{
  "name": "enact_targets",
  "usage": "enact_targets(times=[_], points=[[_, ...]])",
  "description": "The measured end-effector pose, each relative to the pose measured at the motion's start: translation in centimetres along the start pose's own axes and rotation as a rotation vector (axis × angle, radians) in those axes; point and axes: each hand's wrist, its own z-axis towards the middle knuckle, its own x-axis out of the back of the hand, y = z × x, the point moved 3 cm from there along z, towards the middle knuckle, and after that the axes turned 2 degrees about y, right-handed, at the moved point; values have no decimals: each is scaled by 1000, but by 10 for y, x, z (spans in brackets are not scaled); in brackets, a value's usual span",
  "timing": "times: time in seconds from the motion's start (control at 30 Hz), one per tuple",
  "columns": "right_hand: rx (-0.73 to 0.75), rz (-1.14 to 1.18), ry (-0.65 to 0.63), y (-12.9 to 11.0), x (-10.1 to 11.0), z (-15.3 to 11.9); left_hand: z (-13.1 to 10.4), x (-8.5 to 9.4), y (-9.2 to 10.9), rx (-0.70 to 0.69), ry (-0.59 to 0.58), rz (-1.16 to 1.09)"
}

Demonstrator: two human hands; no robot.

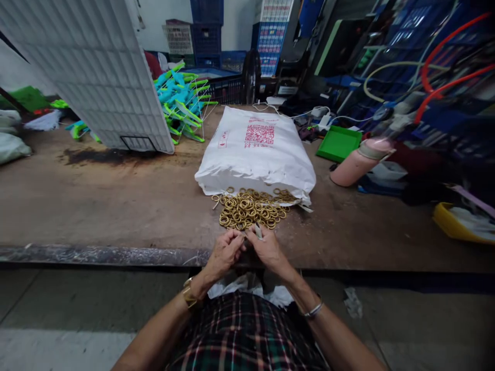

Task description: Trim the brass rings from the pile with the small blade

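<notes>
A heap of brass-coloured rings (249, 208) lies on the wooden table (154, 216), spilling from the mouth of a white woven sack (232, 149) with red print. Just in front of the heap, at the table's front edge, my two hands are close together. My left hand (227, 250) is closed in a pinch; what sits between its fingertips is too small and hidden to make out. In my right hand (266, 248), also closed, a small pale knife-like tool (259, 233) with a dark tip sticks up between thumb and fingers.
Left of the sack stands a tall white ribbed panel (112, 82), with blue and green plastic pieces (181, 100) piled behind it. To the right are a green tray (339, 144), a pink bottle (358, 164) and a yellow container (450, 221). Crates (270, 41) are stacked at the back.
</notes>
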Motion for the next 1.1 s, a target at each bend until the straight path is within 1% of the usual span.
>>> enact_targets(times=[0.13, 0.23, 0.3, 0.37, 0.5, 0.6, 0.83, 1.1], points=[[86, -48, -46, -2, -2, 0, -3, 1, -4, 29, -50, -81], [108, -64, -75, -4, -1, 0, -7, 1, -8, 40, -77, -192], [121, -128, -68, -5, 0, 0, -10, 2, -9, 34, -83, -252], [152, -243, -64, -6, 1, -3, -12, 1, -8, 10, -85, -278], [239, -483, -132, -6, -2, -10, -13, 1, -5, -47, -65, -239], [276, -588, -165, -5, -5, -14, -13, 1, -5, -70, -39, -192], [293, -687, -190, -6, -7, -17, -13, 1, -4, -103, -5, -81], [246, -751, -207, -8, -9, -17, -14, 4, -7, -155, 34, -11]])
